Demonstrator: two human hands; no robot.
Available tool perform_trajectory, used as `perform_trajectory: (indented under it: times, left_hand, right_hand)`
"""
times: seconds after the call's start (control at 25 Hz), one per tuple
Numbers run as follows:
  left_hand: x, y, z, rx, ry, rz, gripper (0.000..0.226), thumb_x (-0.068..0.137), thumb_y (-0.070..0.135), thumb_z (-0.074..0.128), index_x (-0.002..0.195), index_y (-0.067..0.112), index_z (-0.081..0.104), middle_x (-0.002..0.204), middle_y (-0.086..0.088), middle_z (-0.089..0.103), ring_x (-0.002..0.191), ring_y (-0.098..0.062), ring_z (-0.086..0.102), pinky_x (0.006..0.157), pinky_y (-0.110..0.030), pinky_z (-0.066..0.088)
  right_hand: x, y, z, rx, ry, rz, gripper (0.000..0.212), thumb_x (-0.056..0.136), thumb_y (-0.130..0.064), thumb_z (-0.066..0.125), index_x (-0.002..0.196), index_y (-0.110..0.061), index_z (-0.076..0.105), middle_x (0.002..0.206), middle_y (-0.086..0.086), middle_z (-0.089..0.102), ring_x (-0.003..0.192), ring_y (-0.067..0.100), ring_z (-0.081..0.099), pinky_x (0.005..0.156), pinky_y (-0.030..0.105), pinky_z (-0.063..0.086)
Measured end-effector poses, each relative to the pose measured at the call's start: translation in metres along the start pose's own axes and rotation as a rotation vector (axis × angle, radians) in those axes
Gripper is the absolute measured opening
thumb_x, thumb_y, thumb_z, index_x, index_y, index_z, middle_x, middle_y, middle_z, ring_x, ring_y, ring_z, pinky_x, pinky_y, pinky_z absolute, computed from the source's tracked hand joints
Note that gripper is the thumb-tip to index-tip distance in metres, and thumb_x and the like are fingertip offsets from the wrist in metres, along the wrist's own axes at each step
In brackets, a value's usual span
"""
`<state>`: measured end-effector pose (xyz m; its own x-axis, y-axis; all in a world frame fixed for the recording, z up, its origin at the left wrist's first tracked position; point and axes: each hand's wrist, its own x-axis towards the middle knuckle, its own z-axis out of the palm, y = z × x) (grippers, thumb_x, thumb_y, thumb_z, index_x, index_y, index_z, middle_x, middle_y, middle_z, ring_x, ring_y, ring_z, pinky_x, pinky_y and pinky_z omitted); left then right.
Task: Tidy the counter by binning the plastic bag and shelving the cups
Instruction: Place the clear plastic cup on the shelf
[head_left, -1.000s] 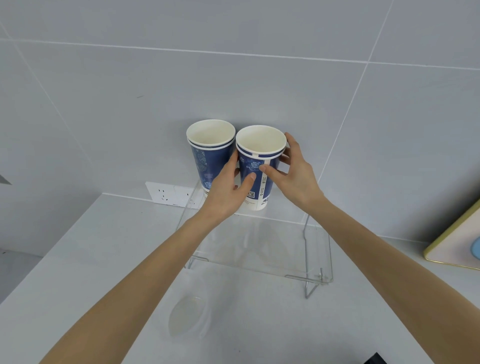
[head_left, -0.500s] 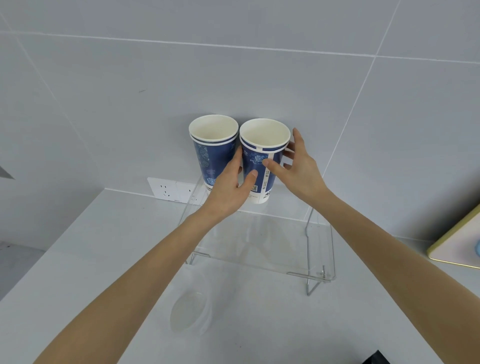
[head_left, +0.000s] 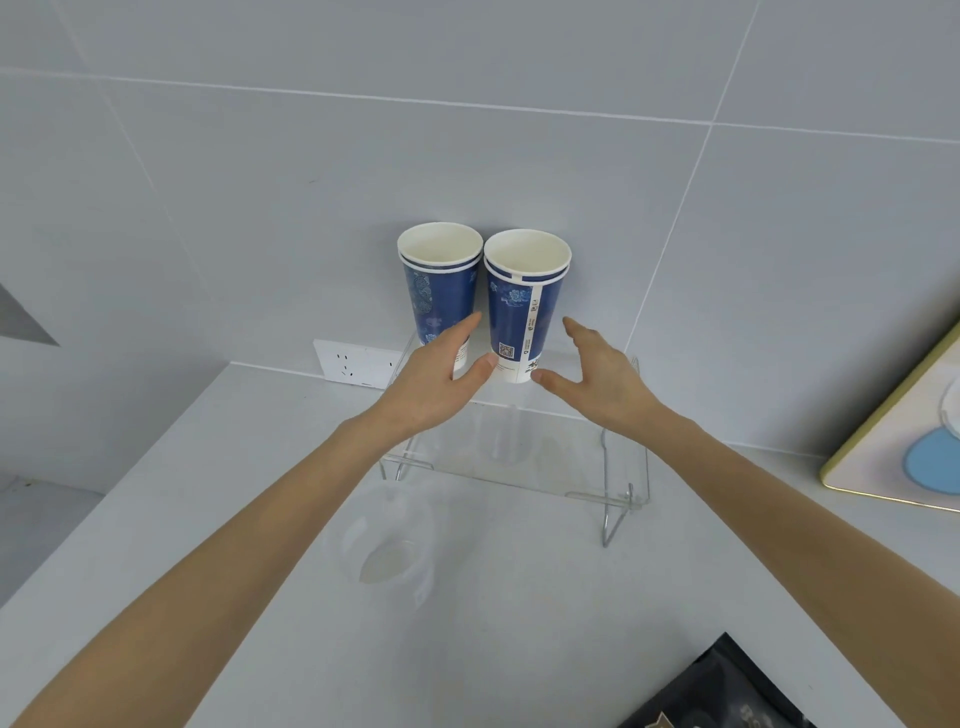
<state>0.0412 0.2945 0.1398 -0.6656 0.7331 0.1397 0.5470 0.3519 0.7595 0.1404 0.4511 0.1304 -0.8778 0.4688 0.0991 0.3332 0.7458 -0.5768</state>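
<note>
Two blue-and-white paper cups stand upright side by side at the back of a clear acrylic shelf against the tiled wall. The left cup and the right cup each look like a nested pair. My left hand is open just in front of the cups, its thumb near the right cup's base. My right hand is open to the right of that cup, fingers apart, holding nothing. A clear plastic cup stands on the counter below the shelf.
A white wall socket sits left of the shelf. A cream board with a blue spot leans at the right. A black bag's corner shows at the bottom right. The grey counter drops off at its left edge.
Both hands have let go of the right cup and drawn back slightly toward me. The cup now stands alone on the shelf beside the left one.
</note>
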Motion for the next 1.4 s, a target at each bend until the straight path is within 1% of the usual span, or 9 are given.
perform_trajectory:
  times: [0.12,0.2,0.36,0.52,0.84,0.96,1.12,1.24,1.4]
  left_hand:
    - [-0.020,-0.002,-0.009,0.064,-0.014,-0.002,0.054,0.090,0.033,0.044,0.139,0.022,0.024,0.149,-0.001,0.030,0.136,-0.018,0.029,0.103,-0.027,0.029]
    - [-0.036,-0.007,-0.015,0.115,-0.035,0.030,0.054,0.089,0.033,0.046,0.138,0.023,0.026,0.149,0.001,0.031,0.135,-0.017,0.030,0.099,-0.021,0.026]
    - [-0.071,-0.027,-0.030,0.245,-0.112,0.074,0.054,0.088,0.034,0.049,0.137,0.023,0.028,0.147,0.000,0.033,0.133,-0.016,0.032,0.100,-0.020,0.022]
    - [-0.104,-0.053,-0.039,0.388,-0.168,0.096,0.054,0.086,0.035,0.051,0.135,0.023,0.032,0.146,0.002,0.035,0.131,-0.018,0.034,0.106,-0.031,0.028]
    - [-0.147,-0.114,-0.037,0.712,-0.392,0.176,0.057,0.087,0.040,0.047,0.138,0.028,0.025,0.148,0.007,0.029,0.137,-0.010,0.020,0.111,-0.029,0.017]
    - [-0.152,-0.124,-0.032,0.681,-0.352,0.247,0.044,0.090,0.033,0.044,0.133,0.029,0.035,0.141,0.010,0.041,0.135,-0.008,0.024,0.108,-0.028,0.021]
    - [-0.155,-0.128,-0.032,0.566,-0.246,0.293,0.030,0.092,0.024,0.043,0.119,0.030,0.052,0.119,0.011,0.058,0.122,-0.008,0.039,0.094,-0.021,0.025]
    - [-0.158,-0.127,-0.036,0.537,-0.206,0.325,0.024,0.091,0.025,0.045,0.111,0.028,0.059,0.108,0.007,0.063,0.112,-0.010,0.048,0.087,-0.017,0.022]
    - [-0.161,-0.118,-0.046,0.482,-0.161,0.333,0.021,0.089,0.027,0.049,0.106,0.027,0.062,0.104,0.009,0.064,0.105,-0.009,0.053,0.087,-0.014,0.022]
  right_hand:
    - [-0.022,-0.012,0.001,0.007,0.004,-0.080,0.064,0.086,-0.031,0.057,0.138,-0.014,0.024,0.145,0.010,0.036,0.130,0.024,0.036,0.101,0.028,0.028]
    - [-0.037,-0.022,0.005,-0.013,0.004,-0.139,0.058,0.086,-0.027,0.057,0.135,-0.013,0.031,0.142,0.010,0.040,0.128,0.025,0.038,0.101,0.026,0.028]
    - [-0.064,-0.041,0.022,-0.095,-0.034,-0.286,0.043,0.087,-0.022,0.056,0.127,-0.011,0.044,0.136,0.009,0.047,0.124,0.026,0.042,0.103,0.028,0.029]
    - [-0.088,-0.056,0.052,-0.180,-0.149,-0.394,0.042,0.087,-0.022,0.054,0.127,-0.011,0.045,0.139,0.008,0.045,0.128,0.022,0.040,0.108,0.030,0.028]
    - [-0.109,-0.068,0.118,-0.318,-0.373,-0.434,0.042,0.090,-0.020,0.048,0.131,-0.015,0.040,0.144,0.004,0.037,0.135,0.016,0.029,0.112,0.031,0.020]
    - [-0.111,-0.068,0.127,-0.327,-0.370,-0.405,0.035,0.090,-0.017,0.047,0.124,-0.015,0.047,0.137,0.004,0.046,0.133,0.016,0.033,0.108,0.028,0.021]
    - [-0.112,-0.066,0.127,-0.371,-0.317,-0.414,0.026,0.090,-0.016,0.044,0.114,-0.015,0.055,0.123,0.004,0.055,0.123,0.018,0.042,0.099,0.026,0.028]
    - [-0.113,-0.067,0.122,-0.380,-0.291,-0.449,0.024,0.091,-0.018,0.043,0.110,-0.014,0.056,0.119,0.004,0.058,0.117,0.019,0.046,0.093,0.025,0.030]
    - [-0.118,-0.071,0.107,-0.303,-0.227,-0.483,0.022,0.091,-0.018,0.045,0.107,-0.014,0.059,0.114,0.003,0.062,0.111,0.020,0.051,0.090,0.027,0.036]
